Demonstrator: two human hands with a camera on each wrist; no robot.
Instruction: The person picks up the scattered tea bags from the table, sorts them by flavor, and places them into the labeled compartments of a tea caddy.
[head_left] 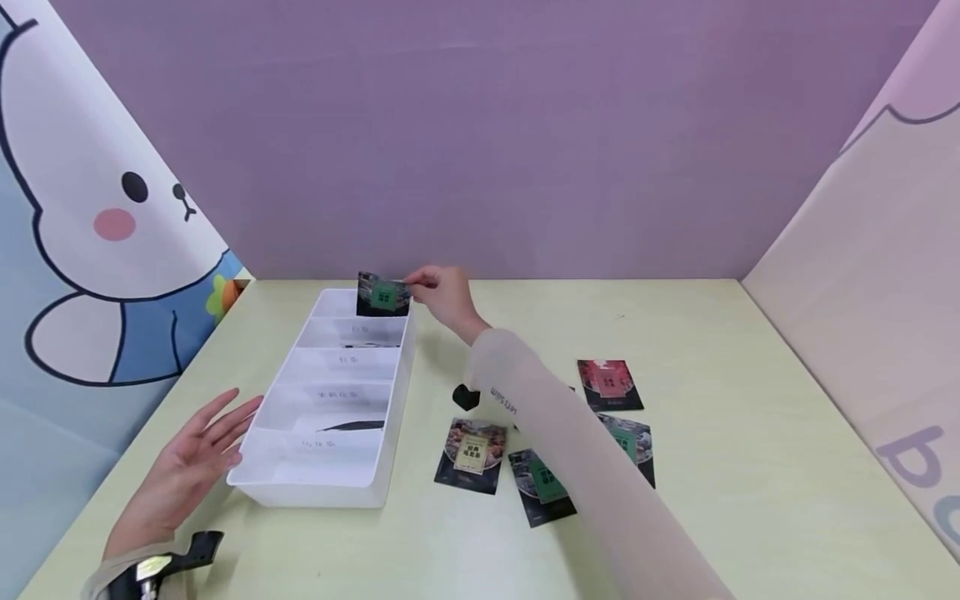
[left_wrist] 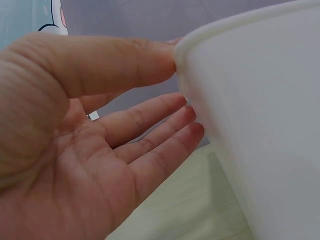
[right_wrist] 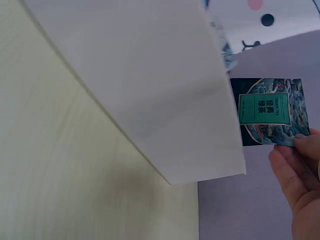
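My right hand (head_left: 447, 300) pinches a green tea bag packet (head_left: 383, 295) by its edge, over the farthest compartment of a long white divided box (head_left: 397, 400). In the right wrist view the green-labelled packet (right_wrist: 267, 111) stands above the box's rim, thumb and fingers on one edge. My left hand (head_left: 191, 462) is at the box's near left corner with its fingers extended; in the left wrist view the thumb tip touches the rim and the fingers (left_wrist: 160, 160) lie along the wall. Dark packets lie inside two compartments, mostly hidden by the dividers.
Right of the box lie a yellow-labelled packet (head_left: 470, 455), a red packet (head_left: 610, 384) and green-labelled packets (head_left: 551, 482), some partly behind my right sleeve (head_left: 585, 467). A small black object (head_left: 466, 397) sits beside the box. A purple wall (head_left: 495, 150) rises behind the table.
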